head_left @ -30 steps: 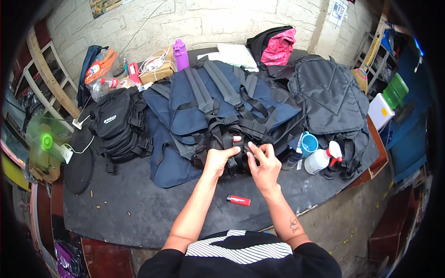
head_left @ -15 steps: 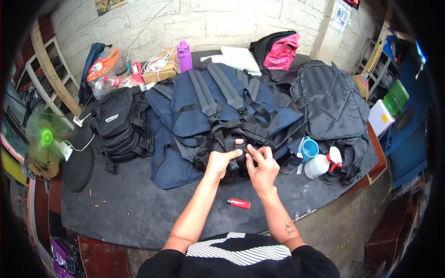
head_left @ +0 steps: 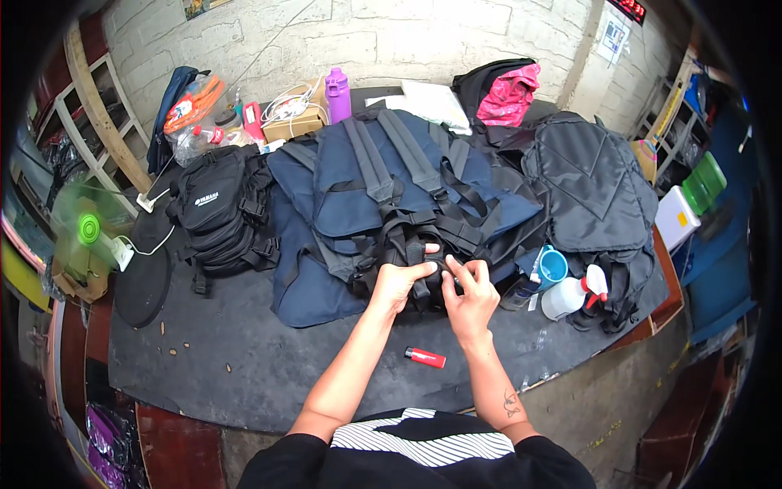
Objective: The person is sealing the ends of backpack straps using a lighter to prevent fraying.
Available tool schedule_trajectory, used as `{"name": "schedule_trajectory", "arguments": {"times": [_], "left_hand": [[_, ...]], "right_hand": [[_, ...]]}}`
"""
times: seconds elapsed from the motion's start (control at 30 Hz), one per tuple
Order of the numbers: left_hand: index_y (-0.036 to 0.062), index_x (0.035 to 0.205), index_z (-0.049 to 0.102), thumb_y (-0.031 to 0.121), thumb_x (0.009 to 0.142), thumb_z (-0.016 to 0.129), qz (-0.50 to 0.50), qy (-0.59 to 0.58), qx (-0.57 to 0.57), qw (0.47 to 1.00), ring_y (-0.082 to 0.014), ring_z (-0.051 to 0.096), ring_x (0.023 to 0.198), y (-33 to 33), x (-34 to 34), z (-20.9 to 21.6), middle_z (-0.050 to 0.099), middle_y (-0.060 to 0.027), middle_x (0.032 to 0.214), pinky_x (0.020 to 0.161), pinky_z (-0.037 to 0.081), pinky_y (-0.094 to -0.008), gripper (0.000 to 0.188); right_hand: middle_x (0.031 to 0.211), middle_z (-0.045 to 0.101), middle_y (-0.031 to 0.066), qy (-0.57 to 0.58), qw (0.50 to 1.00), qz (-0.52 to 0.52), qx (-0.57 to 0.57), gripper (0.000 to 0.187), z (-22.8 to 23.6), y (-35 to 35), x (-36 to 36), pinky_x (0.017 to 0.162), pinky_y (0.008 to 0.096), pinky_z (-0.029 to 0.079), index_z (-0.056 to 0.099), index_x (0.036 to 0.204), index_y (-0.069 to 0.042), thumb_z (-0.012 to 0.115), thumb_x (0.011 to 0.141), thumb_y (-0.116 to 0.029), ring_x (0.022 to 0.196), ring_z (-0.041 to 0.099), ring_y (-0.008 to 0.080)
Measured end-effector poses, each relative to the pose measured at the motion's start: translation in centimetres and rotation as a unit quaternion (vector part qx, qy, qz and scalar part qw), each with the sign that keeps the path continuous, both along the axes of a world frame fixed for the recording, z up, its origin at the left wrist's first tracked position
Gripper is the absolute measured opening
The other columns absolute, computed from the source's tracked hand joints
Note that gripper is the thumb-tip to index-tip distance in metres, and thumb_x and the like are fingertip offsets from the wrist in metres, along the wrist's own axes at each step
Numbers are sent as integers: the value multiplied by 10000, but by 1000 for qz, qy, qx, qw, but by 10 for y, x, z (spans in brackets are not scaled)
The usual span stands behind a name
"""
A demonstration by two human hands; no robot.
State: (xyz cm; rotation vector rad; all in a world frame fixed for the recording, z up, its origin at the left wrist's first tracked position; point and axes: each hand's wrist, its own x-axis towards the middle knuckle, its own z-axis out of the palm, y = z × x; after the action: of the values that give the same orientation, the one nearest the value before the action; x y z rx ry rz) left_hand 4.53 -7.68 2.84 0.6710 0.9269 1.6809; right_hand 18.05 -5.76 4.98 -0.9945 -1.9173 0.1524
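Note:
Stacked navy backpacks (head_left: 346,200) with grey shoulder straps lie in the middle of the table. At their near edge is a bunch of black webbing straps and buckles (head_left: 440,232). My left hand (head_left: 396,284) is closed on a black webbing strap (head_left: 421,287), thumb across it and a fingertip showing beyond. Close beside it, my right hand (head_left: 470,301) pinches black material at the same bunch with thumb and index finger. The exact piece between those fingertips is too small and dark to make out. A red lighter (head_left: 426,358) lies on the table nearer to me, between my forearms.
On the left sit a black bag (head_left: 218,208) and a green fan (head_left: 88,228). To the right are a teal mug (head_left: 552,266), a white spray bottle (head_left: 564,300) and a black backpack (head_left: 590,191). A purple bottle (head_left: 338,96) stands at the back of the table (head_left: 269,375).
The whole view has shifted slightly to the right. Both hands stay at the black straps, with almost the same grip.

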Motion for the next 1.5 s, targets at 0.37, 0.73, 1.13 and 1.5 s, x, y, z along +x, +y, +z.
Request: {"name": "schedule_trajectory", "arguments": {"times": [0.37, 0.73, 1.13, 1.5], "left_hand": [[-1, 1025, 602, -39, 696, 668, 4, -1, -2, 1000, -147, 614, 800, 1, -1, 1, 632, -73, 898, 739, 497, -266, 337], [-2, 1018, 607, -28, 697, 672, 0, 3, -2, 1000, -153, 612, 810, 0, 0, 3, 635, -78, 905, 757, 489, -272, 328], [17, 1033, 609, 23, 759, 652, -42, -87, -30, 995, -166, 608, 840, 1, -7, 3, 631, -76, 983, 777, 489, -293, 277], [77, 1078, 537, 83, 839, 587, -205, -357, 7, 911, -185, 617, 812, 15, -19, -34, 596, -86, 1028, 715, 505, -319, 244]], "right_hand": [[736, 491, 56, 10, 1000, 1, 5, 278, -3, -2, 4, 518, 304, 436, 663, 959, -117, 682, 687, -64, 557, 533, 203], [739, 503, 54, 15, 1000, -1, 27, 271, -4, 4, -1, 495, 312, 429, 659, 948, -117, 679, 679, -90, 538, 544, 210], [833, 551, 63, 272, 921, 169, -223, 215, -17, 8, 1, 698, 226, 436, 640, 983, 4, 632, 770, -23, 797, 549, 129], [846, 575, 50, 379, 808, 268, -363, 158, -8, 5, -6, 718, 221, 467, 513, 907, 21, 622, 794, -1, 768, 575, 94]]}}
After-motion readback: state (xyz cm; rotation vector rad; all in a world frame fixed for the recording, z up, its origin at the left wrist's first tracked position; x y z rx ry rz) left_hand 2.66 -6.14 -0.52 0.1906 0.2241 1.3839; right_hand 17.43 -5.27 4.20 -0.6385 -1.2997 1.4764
